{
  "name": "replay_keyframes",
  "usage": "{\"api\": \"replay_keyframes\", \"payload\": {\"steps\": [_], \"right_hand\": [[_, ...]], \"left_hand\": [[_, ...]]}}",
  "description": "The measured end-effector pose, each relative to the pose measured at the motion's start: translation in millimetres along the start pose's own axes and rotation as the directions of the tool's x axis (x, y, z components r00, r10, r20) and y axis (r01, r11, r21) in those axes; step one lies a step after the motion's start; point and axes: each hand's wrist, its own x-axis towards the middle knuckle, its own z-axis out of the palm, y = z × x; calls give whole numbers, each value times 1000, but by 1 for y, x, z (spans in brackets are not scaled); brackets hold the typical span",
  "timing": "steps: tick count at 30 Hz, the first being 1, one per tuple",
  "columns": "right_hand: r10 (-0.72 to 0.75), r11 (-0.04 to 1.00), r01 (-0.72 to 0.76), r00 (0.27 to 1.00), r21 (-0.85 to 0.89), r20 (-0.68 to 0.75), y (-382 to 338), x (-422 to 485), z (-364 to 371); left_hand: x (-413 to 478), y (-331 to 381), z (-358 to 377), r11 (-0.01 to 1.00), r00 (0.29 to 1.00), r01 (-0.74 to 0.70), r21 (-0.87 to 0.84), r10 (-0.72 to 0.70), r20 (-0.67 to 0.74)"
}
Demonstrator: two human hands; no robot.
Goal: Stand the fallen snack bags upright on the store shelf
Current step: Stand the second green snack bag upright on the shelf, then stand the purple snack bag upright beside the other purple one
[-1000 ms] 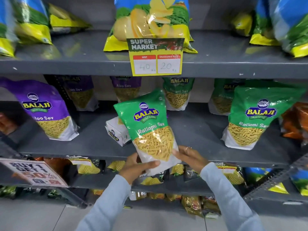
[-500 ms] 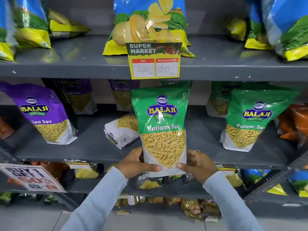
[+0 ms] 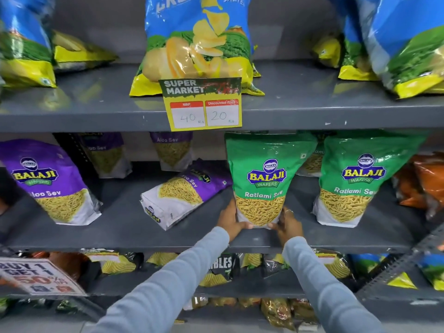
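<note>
A green Ratlami Sev bag (image 3: 265, 179) stands upright on the middle grey shelf (image 3: 134, 227), its base on the shelf board. My left hand (image 3: 229, 218) grips its lower left corner and my right hand (image 3: 288, 224) grips its lower right corner. Left of it a purple Aloo Sev bag (image 3: 182, 193) lies fallen on its back, its bottom toward the shelf front. Another purple Aloo Sev bag (image 3: 50, 181) leans at the far left. A second green Ratlami Sev bag (image 3: 355, 179) stands to the right of the held one.
More sev bags (image 3: 171, 150) stand at the back of the middle shelf. Blue chip bags (image 3: 199, 44) fill the top shelf above a yellow price tag (image 3: 203, 104). Orange packs (image 3: 422, 181) sit far right. A promo sign (image 3: 38, 276) hangs at lower left, with bags on lower shelves.
Both hands have carried the green bag from in front of the shelf edge up and right, turned it upright, and set its base onto the middle shelf beside the other green bag.
</note>
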Motion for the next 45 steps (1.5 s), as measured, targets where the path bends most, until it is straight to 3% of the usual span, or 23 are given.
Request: {"api": "replay_keyframes", "payload": {"steps": [10, 14, 17, 19, 21, 22, 24, 25, 28, 33, 35, 37, 40, 42, 45], "right_hand": [[25, 999, -27, 998, -42, -58, -7, 14, 5], [76, 994, -71, 995, 86, -57, -10, -1, 6], [55, 998, -49, 980, 38, -192, -6, -40, 14], [-17, 998, 1, 973, -69, -229, -7, -64, 29], [-127, 977, 97, 980, -190, -151, -13, -77, 54], [-188, 956, 163, 979, -246, -83, -18, -80, 68], [-312, 869, 324, 945, -374, 92, -35, -83, 99], [-346, 819, 389, 921, -422, 177, -42, -84, 115], [-334, 763, 431, 901, -482, 277, -55, -85, 149], [-246, 848, 297, 954, -438, 171, -65, -83, 154], [-134, 950, 152, 988, -272, 81, -79, -81, 147], [16, 995, -12, 999, -97, 40, -89, -77, 140], [193, 980, -197, 975, 26, 109, -101, -69, 135], [282, 944, -311, 935, 113, 214, -109, -68, 132], [251, 892, -357, 901, 276, 353, -112, -69, 125]], "left_hand": [[24, -5, 8, 999, 999, 45, -6, -45, 6], [14, -5, -3, 1000, 1000, -12, 19, 11, 22], [5, -4, -44, 976, 994, -81, 203, 93, -51], [2, -7, -88, 894, 963, -63, 443, 171, -209], [3, -10, -136, 759, 893, 81, 646, 233, -385], [4, -14, -159, 691, 868, 169, 703, 234, -439], [4, -26, -191, 593, 876, 326, 736, 103, -471], [3, -31, -202, 594, 886, 379, 710, -13, -463], [-3, -40, -211, 748, 867, 485, 453, -343, -363], [-17, -33, -207, 800, 890, 455, 391, -418, -182], [-27, -36, -201, 812, 876, 470, 346, -476, -75], [-36, -40, -193, 835, 847, 518, 183, -531, 24], [-43, -39, -186, 802, 804, 593, -75, -584, 113], [-44, -36, -188, 787, 793, 607, -116, -590, 149], [-52, -28, -190, 803, 811, 581, -130, -558, 179]]}}
